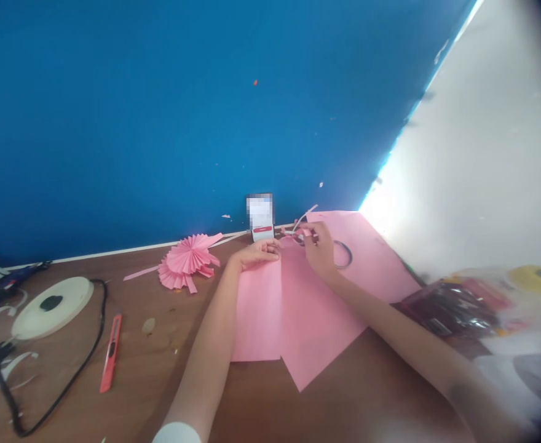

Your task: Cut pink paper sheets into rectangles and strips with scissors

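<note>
While the left hand (260, 252) touches pink paper (259, 320), a phone (261, 212) stands behind.

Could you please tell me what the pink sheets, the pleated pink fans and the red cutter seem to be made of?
Pink sheets: matte paper or thin card, lying flat with crisp edges.
Pleated fans: likely similar paper, from the thin folds.
Red cutter: probably smooth plastic, given its even colour.

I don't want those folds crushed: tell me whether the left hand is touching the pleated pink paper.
Apart. The head view shows brown tabletop between the left hand and the pleated pink paper to its left.
</note>
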Motion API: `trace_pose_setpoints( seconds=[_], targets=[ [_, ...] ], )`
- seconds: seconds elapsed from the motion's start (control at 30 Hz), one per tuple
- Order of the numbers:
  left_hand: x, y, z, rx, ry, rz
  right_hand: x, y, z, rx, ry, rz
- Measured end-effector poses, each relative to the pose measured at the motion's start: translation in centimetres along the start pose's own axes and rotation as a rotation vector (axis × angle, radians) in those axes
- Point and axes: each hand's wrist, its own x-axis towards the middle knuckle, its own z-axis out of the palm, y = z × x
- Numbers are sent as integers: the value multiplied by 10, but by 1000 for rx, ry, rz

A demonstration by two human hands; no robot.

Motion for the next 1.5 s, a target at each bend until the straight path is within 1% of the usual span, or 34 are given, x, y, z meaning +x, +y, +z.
trace_pose_setpoints(
  seconds=[0.1,0.2,0.27,0.33,0.37,0.43,0.5,0.53,0.6,0.67,0.73,0.77,0.93,1.0,1.07,1.13,1.2,1.23,1.3,1.33,1.4,1.43,1.5],
  targets=[
    [0,0,0,-4,5,4,6,-25,-11,-32,98,-108],
    [5,2,4,26,34,25,10,-41,-20,-62,214,-185],
    [11,6,8,51,117,85,11,-47,-23,-74,256,-201],
    [17,12,13,80,204,175,11,-51,-24,-62,278,-198],
    [20,15,15,104,198,201,11,-52,-23,-48,287,-190],
    [22,20,18,171,106,197,9,-54,-21,-2,300,-164],
    [23,20,18,249,22,151,7,-53,-18,65,283,-127],
    [23,18,17,283,2,128,6,-51,-17,102,256,-112],
    [24,11,13,332,11,109,5,-47,-14,153,191,-80],
    [25,3,9,330,16,109,3,-44,-13,164,72,-62],
    [25,-2,6,310,24,97,3,-41,-14,121,-15,-80],
    [25,-4,5,290,28,92,2,-40,-14,87,-37,-102],
    [18,0,7,219,14,102,-1,-37,-12,-93,-41,-240],
    [16,2,8,238,34,99,-2,-36,-11,-161,-14,-279],
    [15,3,9,254,61,92,-2,-35,-10,-186,31,-277],
    [14,3,9,245,65,94,-1,-35,-10,-120,63,-232],
    [13,2,9,206,62,102,1,-33,-9,59,39,-124],
    [13,2,9,178,64,105,3,-31,-9,177,16,-40],
    [12,1,8,119,85,116,9,-24,-7,424,-48,181],
    [12,0,7,95,96,122,13,-20,-6,522,-45,305],
    [12,0,7,76,104,127,18,-12,-5,687,-104,526],
    [12,0,7,78,101,125,20,-9,-4,742,-115,595],
    [12,0,7,88,90,116,21,-6,-4,796,-140,640]
  ],
)
